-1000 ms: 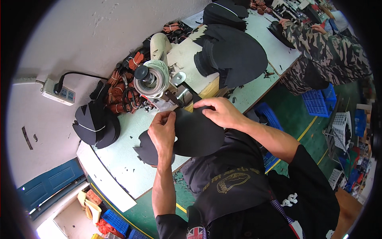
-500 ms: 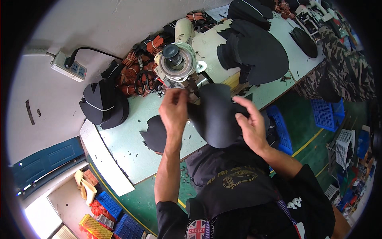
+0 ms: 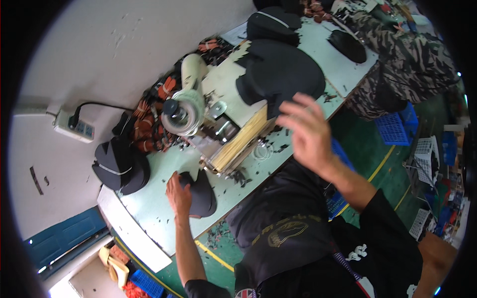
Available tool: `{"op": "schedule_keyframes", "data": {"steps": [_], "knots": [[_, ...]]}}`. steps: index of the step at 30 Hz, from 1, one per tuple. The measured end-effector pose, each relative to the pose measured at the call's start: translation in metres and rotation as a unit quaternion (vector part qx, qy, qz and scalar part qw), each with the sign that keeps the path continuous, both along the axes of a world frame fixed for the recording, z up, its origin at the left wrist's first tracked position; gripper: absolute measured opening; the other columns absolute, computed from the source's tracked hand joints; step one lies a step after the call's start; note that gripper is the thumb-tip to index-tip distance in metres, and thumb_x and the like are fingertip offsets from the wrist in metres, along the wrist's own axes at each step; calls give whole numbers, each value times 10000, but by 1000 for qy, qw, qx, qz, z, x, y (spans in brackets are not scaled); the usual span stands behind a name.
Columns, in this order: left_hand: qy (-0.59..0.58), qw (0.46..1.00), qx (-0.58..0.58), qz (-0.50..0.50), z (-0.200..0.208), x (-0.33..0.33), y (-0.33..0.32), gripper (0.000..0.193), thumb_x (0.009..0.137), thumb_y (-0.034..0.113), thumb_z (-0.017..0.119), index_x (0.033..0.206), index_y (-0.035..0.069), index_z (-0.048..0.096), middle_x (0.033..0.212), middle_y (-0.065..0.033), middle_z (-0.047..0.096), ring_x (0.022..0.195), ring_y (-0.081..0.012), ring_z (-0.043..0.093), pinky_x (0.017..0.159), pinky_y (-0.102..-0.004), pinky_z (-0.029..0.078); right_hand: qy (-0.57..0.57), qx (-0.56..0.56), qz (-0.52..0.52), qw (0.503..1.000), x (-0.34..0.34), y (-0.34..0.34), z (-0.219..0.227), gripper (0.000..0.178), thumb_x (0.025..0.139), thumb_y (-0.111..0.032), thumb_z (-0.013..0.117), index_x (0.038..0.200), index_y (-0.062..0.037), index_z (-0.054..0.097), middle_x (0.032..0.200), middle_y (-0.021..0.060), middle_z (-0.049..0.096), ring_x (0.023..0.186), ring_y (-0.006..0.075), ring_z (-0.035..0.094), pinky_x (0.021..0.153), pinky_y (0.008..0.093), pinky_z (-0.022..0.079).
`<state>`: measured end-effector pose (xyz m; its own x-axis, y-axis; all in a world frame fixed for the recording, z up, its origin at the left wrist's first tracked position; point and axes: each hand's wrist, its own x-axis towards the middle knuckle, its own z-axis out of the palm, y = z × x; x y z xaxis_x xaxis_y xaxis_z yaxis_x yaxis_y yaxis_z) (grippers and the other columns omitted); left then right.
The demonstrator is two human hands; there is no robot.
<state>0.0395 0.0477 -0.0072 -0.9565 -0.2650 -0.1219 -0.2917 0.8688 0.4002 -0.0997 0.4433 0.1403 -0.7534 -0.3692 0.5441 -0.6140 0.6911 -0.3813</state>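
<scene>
My left hand (image 3: 180,197) rests at the left edge of the flat black cut pieces (image 3: 200,197) lying on the near left of the table. Its fingers are stretched out, with the thumb apart over the black surface. My right hand (image 3: 309,136) is raised, fingers spread and somewhat blurred, with nothing in it. Just beyond it lies a large stack of black shaped pieces (image 3: 283,67). Between my hands stands a small bench machine (image 3: 184,116) with a round black knob on top and a yellowish slatted strip (image 3: 241,141) along its front.
Tied black pieces (image 3: 119,166) and reddish-brown bundles (image 3: 144,124) lie along the wall, near a power socket (image 3: 74,126). Black scraps litter the pale green table (image 3: 149,213). At the right is a person in camouflage clothing (image 3: 397,64), beside a blue crate (image 3: 397,124).
The black piece that was between my hands is away from the machine front. My left hand has moved down-left to the near pieces; my right has risen toward the large stack. The view has shifted.
</scene>
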Motion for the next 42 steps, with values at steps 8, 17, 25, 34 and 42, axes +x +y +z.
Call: {"op": "schedule_keyframes", "data": {"steps": [8,17,25,34,42], "knots": [[-64,994,-28,-89,37,-18,-5,502,733,26,745,1218,95,637,1188,-141,623,1141,-325,560,964,-416,435,-214,-120,182,952,72,-53,-52,222,699,38,655,867,-95,711,1142,43,636,1188,316,533,986,454,455],[-92,930,346,-79,106,-65,90,241,888,144,668,1097,29,704,914,-115,736,854,-173,683,789,-292,510,-532,-161,261,789,46,-50,-44,367,875,-123,644,1239,-81,625,1288,144,612,1177,279,586,1017,355,432],[20,942,296,157,107,-87,127,258,855,211,714,1011,6,722,842,-101,737,743,-121,676,679,-269,510,-463,-142,116,867,5,-64,-48,328,865,-16,596,1191,-3,634,1168,136,679,1071,229,649,925,338,496],[66,951,259,153,104,-104,134,251,822,239,727,934,14,716,827,-135,733,757,-227,708,703,-333,523,-407,-100,62,906,4,-66,-41,269,881,-44,546,1118,3,664,1000,149,699,828,142,636,758,280,487],[205,836,484,160,84,-93,107,125,942,84,638,1007,-23,642,885,-84,688,780,-136,670,694,-257,553,-277,-324,18,905,56,-40,-20,589,904,40,522,1464,26,338,1300,181,580,1185,229,568,1041,339,413]]}}
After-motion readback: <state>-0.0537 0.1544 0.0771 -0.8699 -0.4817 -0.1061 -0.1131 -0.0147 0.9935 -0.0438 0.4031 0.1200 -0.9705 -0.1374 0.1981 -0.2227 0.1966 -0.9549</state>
